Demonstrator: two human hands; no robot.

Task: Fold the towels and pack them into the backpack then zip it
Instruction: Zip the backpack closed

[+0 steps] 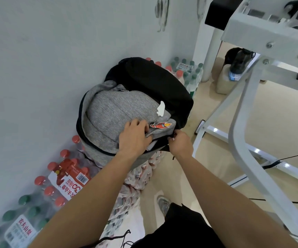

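Head view: we are seeing backpack (pixel 126 108) sitting on bottle packs (pixel 69 178) against wall (pixel 37 68), white frame (pixel 243 122) off to right. We are gripping grey flap edge with left hand (pixel 134 138), fingers curled. We are pinching black rim with right hand (pixel 180 143), fingertips tight together; zip pull too small to tell. Rocket charm (pixel 160 125) is hanging just above both hands. Pale cloth (pixel 151 146) is showing in gap; cannot tell if towel.

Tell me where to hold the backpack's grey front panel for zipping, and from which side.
Take the grey front panel at its near edge, where it gapes open, coming from above on the near side. It bulges there, so a grip pulling it down should narrow the gap. The left hand grips there; the right hand pinches what looks like the zip pull.
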